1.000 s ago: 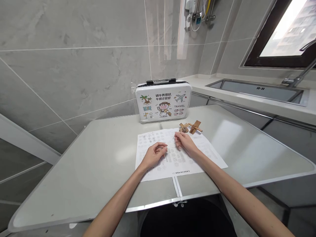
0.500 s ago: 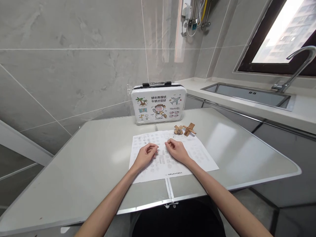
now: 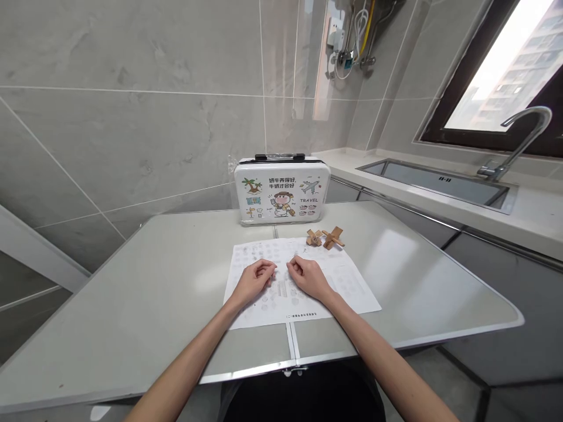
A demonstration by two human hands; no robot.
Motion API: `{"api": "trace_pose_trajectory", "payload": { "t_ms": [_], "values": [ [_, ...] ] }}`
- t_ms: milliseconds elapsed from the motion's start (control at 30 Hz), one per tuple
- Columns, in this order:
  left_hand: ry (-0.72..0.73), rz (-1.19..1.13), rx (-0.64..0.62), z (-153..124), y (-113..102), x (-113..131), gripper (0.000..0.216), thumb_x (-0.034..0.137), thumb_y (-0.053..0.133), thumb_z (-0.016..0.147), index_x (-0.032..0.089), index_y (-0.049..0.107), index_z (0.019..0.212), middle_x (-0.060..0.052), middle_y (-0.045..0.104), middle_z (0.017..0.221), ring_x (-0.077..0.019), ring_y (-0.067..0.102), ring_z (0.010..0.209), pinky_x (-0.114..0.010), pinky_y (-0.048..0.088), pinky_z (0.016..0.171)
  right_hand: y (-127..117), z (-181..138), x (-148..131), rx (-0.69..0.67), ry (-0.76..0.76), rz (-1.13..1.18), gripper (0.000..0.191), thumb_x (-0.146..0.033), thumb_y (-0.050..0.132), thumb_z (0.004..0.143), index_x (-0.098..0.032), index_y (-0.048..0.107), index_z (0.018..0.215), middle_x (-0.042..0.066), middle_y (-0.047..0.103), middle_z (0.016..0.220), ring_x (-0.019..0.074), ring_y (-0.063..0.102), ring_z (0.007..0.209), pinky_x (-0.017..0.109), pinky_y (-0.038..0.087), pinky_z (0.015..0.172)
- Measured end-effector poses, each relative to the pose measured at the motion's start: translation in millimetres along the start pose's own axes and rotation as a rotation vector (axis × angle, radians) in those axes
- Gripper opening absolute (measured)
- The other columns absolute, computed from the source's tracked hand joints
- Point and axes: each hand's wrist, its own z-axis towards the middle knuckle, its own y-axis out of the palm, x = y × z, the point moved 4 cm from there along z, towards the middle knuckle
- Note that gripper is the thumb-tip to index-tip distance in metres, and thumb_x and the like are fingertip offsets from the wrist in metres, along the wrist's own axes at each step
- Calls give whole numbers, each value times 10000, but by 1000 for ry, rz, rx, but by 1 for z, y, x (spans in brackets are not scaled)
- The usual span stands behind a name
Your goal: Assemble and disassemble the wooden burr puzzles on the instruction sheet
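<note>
My left hand (image 3: 254, 279) rests on a white printed sheet (image 3: 347, 287), its fingers curled inward and closed. Facing it across a small gap, my right hand (image 3: 310, 276) lies on the same sheet, also with fingers curled in. I see nothing in either hand. The sheet carries rows of small grey figures and a line of print along its near edge. Just beyond my right hand, at the sheet's far edge, sit two wooden interlocking puzzles: a smaller one (image 3: 314, 237) and a larger cross-shaped one (image 3: 334, 238) beside it.
A white cartoon-printed case (image 3: 281, 196) with a black handle stands upright at the back of the folding table (image 3: 176, 281). On the right runs a counter with a sink (image 3: 440, 181) and a tap (image 3: 528, 135). A tiled wall (image 3: 132, 135) rises behind.
The camera view has shifted slightly, so the scene sits a little lower. Both hands keep their curled pose on the sheet, and the wooden puzzles have not moved.
</note>
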Motion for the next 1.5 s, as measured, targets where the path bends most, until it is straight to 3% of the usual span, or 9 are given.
{"api": "trace_pose_trajectory", "payload": {
  "t_ms": [733, 1033, 1500],
  "values": [
    [54, 94, 8, -2, -3, -1, 466, 650, 652, 940, 191, 704, 1010, -37, 689, 805, -149, 577, 656, -266, 452, 614, 3, 3, -1, -33, 0, 15, 258, -367, 529, 1015, -249, 577, 791, -2, 610, 645, 192, 560, 589, 308, 389, 641],
    [57, 102, 4, -1, -1, 0, 530, 701, 672, 894, 187, 707, 1018, -53, 694, 827, -164, 580, 673, -265, 455, 601, -1, 1, 3, -76, 58, 102, 191, -336, 616, 943, -235, 660, 787, -8, 661, 666, 177, 579, 611, 292, 438, 628],
    [68, 85, 2, -1, -1, -2, 504, 676, 682, 906, 184, 705, 1016, -38, 697, 832, -144, 584, 661, -263, 458, 607, -7, 2, 10, -40, 207, 323, 275, -460, 578, 948, -228, 620, 806, -12, 643, 636, 173, 567, 586, 298, 461, 616]
  ]
}}
